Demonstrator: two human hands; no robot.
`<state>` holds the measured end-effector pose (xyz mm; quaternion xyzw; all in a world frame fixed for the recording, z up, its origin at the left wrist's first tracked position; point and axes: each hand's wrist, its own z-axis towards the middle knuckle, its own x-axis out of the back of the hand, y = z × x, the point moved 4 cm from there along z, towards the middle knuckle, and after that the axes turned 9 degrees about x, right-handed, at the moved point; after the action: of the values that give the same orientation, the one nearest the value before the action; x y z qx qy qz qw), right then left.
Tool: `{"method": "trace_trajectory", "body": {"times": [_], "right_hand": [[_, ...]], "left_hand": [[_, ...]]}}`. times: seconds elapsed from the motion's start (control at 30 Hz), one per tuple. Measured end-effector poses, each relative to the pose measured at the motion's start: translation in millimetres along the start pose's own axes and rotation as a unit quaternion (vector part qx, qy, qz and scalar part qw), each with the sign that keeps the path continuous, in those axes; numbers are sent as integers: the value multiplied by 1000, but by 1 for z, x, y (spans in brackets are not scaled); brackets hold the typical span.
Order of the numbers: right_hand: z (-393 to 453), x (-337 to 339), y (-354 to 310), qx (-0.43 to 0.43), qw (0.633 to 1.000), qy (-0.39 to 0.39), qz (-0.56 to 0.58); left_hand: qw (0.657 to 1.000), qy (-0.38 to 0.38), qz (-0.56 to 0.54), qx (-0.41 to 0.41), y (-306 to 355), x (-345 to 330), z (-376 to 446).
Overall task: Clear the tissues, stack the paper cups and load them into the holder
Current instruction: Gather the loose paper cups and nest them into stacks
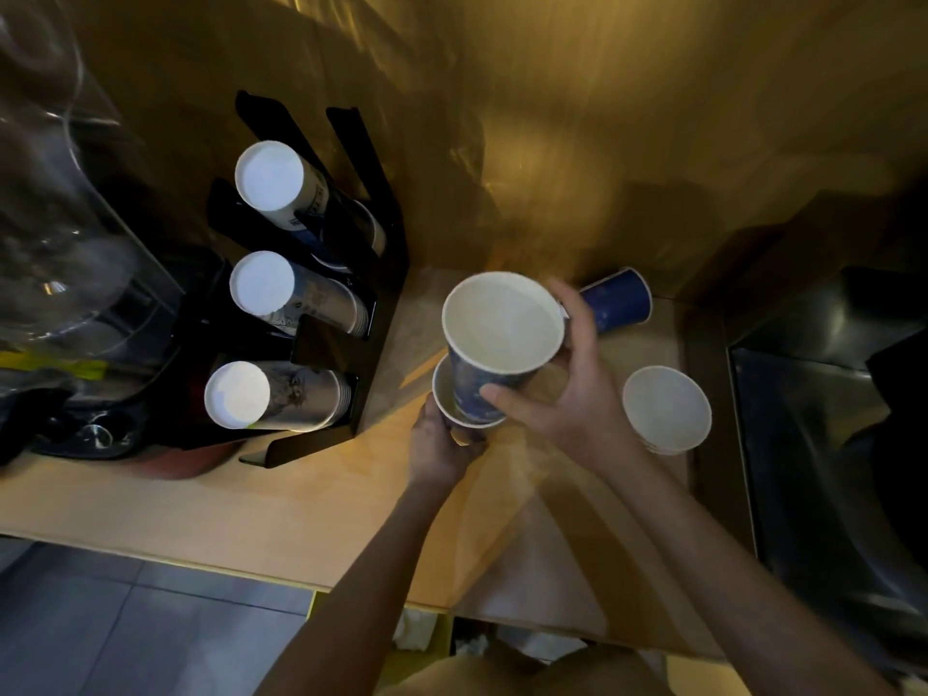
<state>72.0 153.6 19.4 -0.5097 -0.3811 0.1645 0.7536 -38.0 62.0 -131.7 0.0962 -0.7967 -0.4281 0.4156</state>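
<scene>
My right hand (pixel 562 394) grips a blue paper cup (pixel 502 334) with a white inside, its base sitting partway in a second cup (pixel 447 399) that my left hand (pixel 442 444) holds from below. Another blue cup (pixel 620 301) lies on its side at the back of the wooden counter (pixel 301 494). One more cup (pixel 667 409) stands upright to the right of my right hand. The black cup holder (pixel 371 313) on the left holds three stacks of cups (pixel 281 293) lying with their white bases towards me. Crumpled tissues (pixel 417 630) show below the counter's front edge.
A clear plastic container (pixel 60 218) on a dark machine fills the far left. A dark sink or bin (pixel 828 419) borders the counter on the right. A gold reflective wall (pixel 602 118) stands behind. Grey floor tiles (pixel 125 620) lie at the lower left.
</scene>
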Motion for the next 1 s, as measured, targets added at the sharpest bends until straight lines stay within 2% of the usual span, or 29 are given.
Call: {"method": "trace_trajectory", "body": {"times": [0.27, 0.5, 0.6, 0.67, 0.73, 0.77, 0.83, 0.9, 0.93, 1.0], "right_hand": [[-4, -17, 26, 23, 991, -66, -113], [-10, -21, 44, 50, 959, -103, -259], [-6, -17, 45, 36, 958, -108, -265], [5, -10, 44, -23, 969, -82, -230], [23, 1, 51, -145, 983, -9, -113], [33, 7, 62, -211, 976, 43, -38], [52, 13, 90, -336, 927, 132, 104], [62, 12, 113, -430, 856, 182, 223], [66, 9, 125, -460, 822, 206, 264], [72, 4, 139, -496, 778, 220, 318]], "left_hand": [[1000, 2, -8, -3, -2, 0, 1], [1000, 7, -4, -9, -5, -2, 4], [1000, 1, -5, 0, -8, -5, 5], [1000, -1, -13, 14, -10, -6, 6], [1000, -7, -13, 16, -10, -7, 8], [1000, -12, -14, 18, -12, -9, 9], [999, -21, -7, 26, -17, -10, 11], [999, -35, -3, 32, -21, -11, 13], [999, -41, -1, 33, -22, -12, 14], [998, -44, 7, 40, -24, -12, 15]]}}
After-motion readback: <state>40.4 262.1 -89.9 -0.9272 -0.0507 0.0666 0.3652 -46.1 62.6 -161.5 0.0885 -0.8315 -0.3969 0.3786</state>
